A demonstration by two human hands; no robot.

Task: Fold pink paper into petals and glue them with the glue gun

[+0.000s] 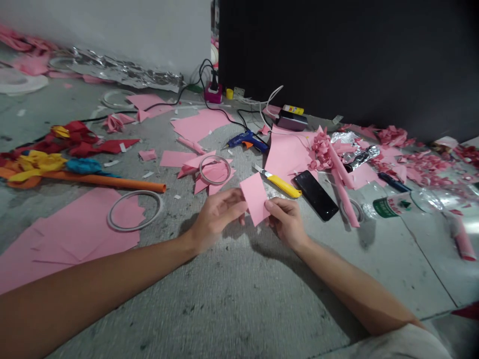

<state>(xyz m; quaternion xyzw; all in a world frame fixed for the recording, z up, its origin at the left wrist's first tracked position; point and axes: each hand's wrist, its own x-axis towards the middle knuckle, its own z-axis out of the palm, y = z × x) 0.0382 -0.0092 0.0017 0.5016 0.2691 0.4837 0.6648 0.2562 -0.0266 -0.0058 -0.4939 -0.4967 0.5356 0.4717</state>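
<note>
A small rectangle of pink paper (255,199) is held up above the grey floor, tilted a little. My right hand (286,219) pinches its right edge between thumb and fingers. At the left edge, my left hand (220,214) has its thumb and fingers closed about the paper. Just beyond the hands lie a yellow utility knife (280,183) with its blade out and a black phone (316,194). Left of them, a roll of tape (202,172) rests on cut pink paper pieces (215,172).
A blue hot glue gun (247,140) lies farther back, near a power adapter (213,93) and cords. Pink sheets (75,234) under another tape ring (112,219) are on the left, beside an orange paper tube (112,180). A plastic bottle (392,205) lies right. A dark panel (337,55) stands behind.
</note>
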